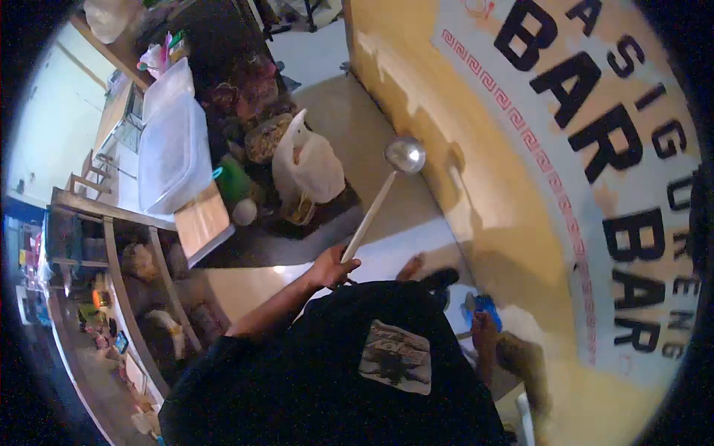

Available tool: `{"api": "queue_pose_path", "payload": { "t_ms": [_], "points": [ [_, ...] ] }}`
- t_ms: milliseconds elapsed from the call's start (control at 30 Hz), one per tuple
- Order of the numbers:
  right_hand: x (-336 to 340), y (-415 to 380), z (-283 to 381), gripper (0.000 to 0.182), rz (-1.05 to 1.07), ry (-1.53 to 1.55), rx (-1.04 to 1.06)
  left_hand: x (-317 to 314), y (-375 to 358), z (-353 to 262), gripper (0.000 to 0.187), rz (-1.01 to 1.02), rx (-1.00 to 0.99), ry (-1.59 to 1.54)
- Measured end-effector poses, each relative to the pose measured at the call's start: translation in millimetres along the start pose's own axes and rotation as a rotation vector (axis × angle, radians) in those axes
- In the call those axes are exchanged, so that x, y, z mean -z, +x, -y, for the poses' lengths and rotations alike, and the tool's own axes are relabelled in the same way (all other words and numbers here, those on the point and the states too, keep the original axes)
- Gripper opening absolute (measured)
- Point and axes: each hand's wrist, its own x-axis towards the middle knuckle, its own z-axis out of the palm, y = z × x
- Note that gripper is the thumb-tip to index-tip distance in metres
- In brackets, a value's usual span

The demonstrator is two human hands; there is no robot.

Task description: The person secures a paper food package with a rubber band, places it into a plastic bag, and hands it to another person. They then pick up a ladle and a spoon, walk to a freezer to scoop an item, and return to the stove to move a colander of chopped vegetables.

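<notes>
My left hand (335,268) is closed round the lower end of a ladle's long pale handle. The ladle (372,212) slants up and away from me, its round shiny metal bowl (406,154) in front of the yellow wall. My right hand (485,328) hangs low at my right side, close to the wall. A blue item (487,311) shows right beside its fingers, which are small and dim here; I cannot tell whether they grip it.
Ahead, a dark surface carries a white plastic bag (309,167), a clear food container (269,140) and a green item (235,182). Left of it are a translucent plastic bin (175,149) and a wooden board (202,221). Shelves (152,282) stand at left; a lettered banner (573,111) covers the right wall.
</notes>
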Motion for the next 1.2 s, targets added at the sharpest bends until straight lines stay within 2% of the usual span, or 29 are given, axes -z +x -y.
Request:
{"api": "queue_pose_path", "payload": {
  "t_ms": [67,100,133,200,233,267,333,367,400,467,567,600,633,700,800,867,1033,1100,1200],
  "points": [
    [20.4,60.4,17.7,0.022,0.036,0.384,-0.025,3.8,35.6,-11.0,0.034,0.002,0.069,-0.122],
    [25.2,95.3,10.5,0.025,0.01,0.121,-0.014,3.2,57.2,-11.7,0.036,-0.052,0.031,-0.098],
    [35.4,129.9,31.7,0.025,0.008,0.117,0.006,3.8,81.7,-10.3,0.036,-0.067,0.02,-0.106],
    [56.3,198.0,71.7,0.022,0.153,0.508,-0.025,0.2,127.8,-11.1,0.038,-0.094,-0.042,-0.396],
    [48.6,240.6,62.1,0.025,0.135,0.334,0.032,0.8,145.8,-22.9,0.041,-0.157,0.066,-0.357],
    [52.7,276.6,70.8,0.025,0.15,0.325,0.042,4.4,156.7,-44.7,0.041,-0.171,0.072,-0.371],
    [58.4,355.3,108.2,0.03,0.105,0.001,0.53,18.5,171.2,-102.9,0.042,-0.197,0.096,-0.345],
    [53.1,396.7,125.4,0.029,0.172,0.087,0.519,23.7,183.0,-122.1,0.041,-0.275,0.041,-0.221],
    [47.8,431.0,142.7,0.029,0.251,0.168,0.496,29.1,202.2,-123.8,0.041,-0.287,0.052,-0.235],
    [62.4,470.4,228.2,0.026,0.365,0.216,0.452,39.6,235.0,-106.2,0.039,-0.282,-0.014,-0.441],
    [47.3,545.2,313.1,0.024,0.386,0.272,0.603,62.4,247.3,-130.2,0.038,-0.38,-0.003,-0.524],
    [39.4,570.0,340.6,0.024,0.399,0.263,0.631,75.8,248.2,-147.1,0.037,-0.416,-0.018,-0.492],
    [29.5,593.3,366.2,0.024,0.417,0.249,0.656,89.9,249.5,-167.2,0.035,-0.495,0.09,-0.365],
    [7.8,632.4,420.6,0.025,0.442,0.233,0.694,120.9,260.8,-189.6,0.035,-0.52,0.111,-0.424],
    [-21.5,681.9,494.5,0.023,0.513,0.185,0.667,169.5,302.9,-182.4,0.033,-0.563,0.062,-0.485],
    [-52.3,726.3,533.4,0.023,0.485,0.197,0.67,222.3,333.7,-190.8,0.034,-0.559,0.179,-0.386],
    [-81.5,813.7,637.8,0.023,0.504,0.177,0.717,341.7,384.9,-225.2,0.036,-0.559,0.15,-0.318],
    [-89.6,850.2,685.4,0.022,0.408,0.035,0.715,383.1,404.7,-230.5,0.037,-0.604,0.108,-0.195],
    [-110.5,909.5,755.0,0.028,0.375,0.109,0.8,442.2,431.2,-259.4,0.038,-0.641,0.117,-0.118]
  ]
}}
